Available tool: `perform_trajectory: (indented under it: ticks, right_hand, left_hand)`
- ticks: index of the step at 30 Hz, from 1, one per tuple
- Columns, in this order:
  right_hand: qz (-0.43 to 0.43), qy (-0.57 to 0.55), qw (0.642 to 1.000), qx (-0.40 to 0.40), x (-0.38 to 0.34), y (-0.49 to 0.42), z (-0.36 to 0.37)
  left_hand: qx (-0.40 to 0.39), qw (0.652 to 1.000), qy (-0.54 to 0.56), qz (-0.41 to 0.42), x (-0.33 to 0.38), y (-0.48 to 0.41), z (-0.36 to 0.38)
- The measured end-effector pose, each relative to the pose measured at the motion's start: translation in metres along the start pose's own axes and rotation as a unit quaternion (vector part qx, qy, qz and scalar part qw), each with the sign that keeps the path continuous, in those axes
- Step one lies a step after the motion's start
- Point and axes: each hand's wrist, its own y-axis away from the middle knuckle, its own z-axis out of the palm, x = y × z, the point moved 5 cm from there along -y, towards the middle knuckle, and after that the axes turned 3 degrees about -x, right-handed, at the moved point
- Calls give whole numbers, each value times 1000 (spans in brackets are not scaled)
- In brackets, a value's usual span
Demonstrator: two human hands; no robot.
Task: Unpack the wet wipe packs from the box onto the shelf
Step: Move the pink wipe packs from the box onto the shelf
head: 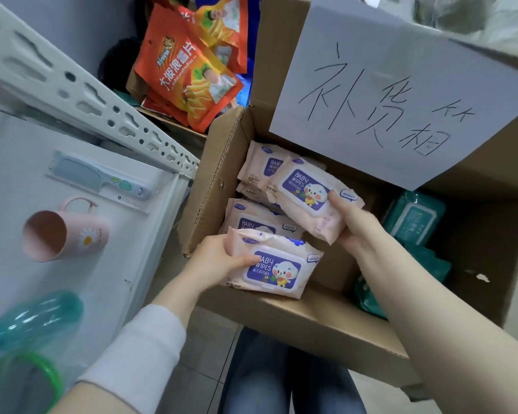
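My left hand: grips the near pink pack
My right hand: grips the raised pack
Shelf: lies left, nearer my left hand

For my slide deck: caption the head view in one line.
Left hand grips the near pack, right hand the far pack, over the box.

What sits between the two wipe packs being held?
In the head view, a third pink baby wipes pack, lying in the box, shows between the lower pack gripped by the left hand and the upper pack gripped by the right hand.
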Motion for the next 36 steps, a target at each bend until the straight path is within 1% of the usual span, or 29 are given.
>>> perform_trajectory:
  ticks: [3,5,9,12,16,18,20,23,26,29,32,36]
  right_hand:
    - [-20,17,1000,-1,-4,40,-13]
    - [-37,42,998,-13,-9,75,-18]
    - [-98,106,987,-70,-23,157,-24]
    - [-144,137,972,-130,-27,229,-22]
    - [-180,202,947,-174,-18,335,-14]
    - [-199,253,923,-212,-11,384,-3]
    - [-214,288,900,-248,-3,433,16]
    - [-238,309,879,-276,12,493,52]
    - [-259,326,855,-310,42,549,100]
    - [-272,336,837,-337,88,599,151]
    - [-254,343,823,-375,143,636,201]
    - [-252,343,792,-439,212,681,268]
  left_hand:
    - [-17,999,32,23,9,49,-12]
    - [-11,998,58,38,8,92,-17]
    - [35,989,125,68,-7,190,-10]
    - [60,972,215,72,-24,270,5]
    - [65,922,372,83,-60,368,19]
    - [63,891,438,102,-80,411,21]
    - [65,867,479,119,-98,457,18]
    - [83,838,519,149,-130,518,6]
    - [102,810,549,178,-163,574,-10]
    - [133,778,578,207,-206,625,-26]
    - [169,751,594,234,-258,671,-41]
    - [243,715,601,262,-330,724,-70]
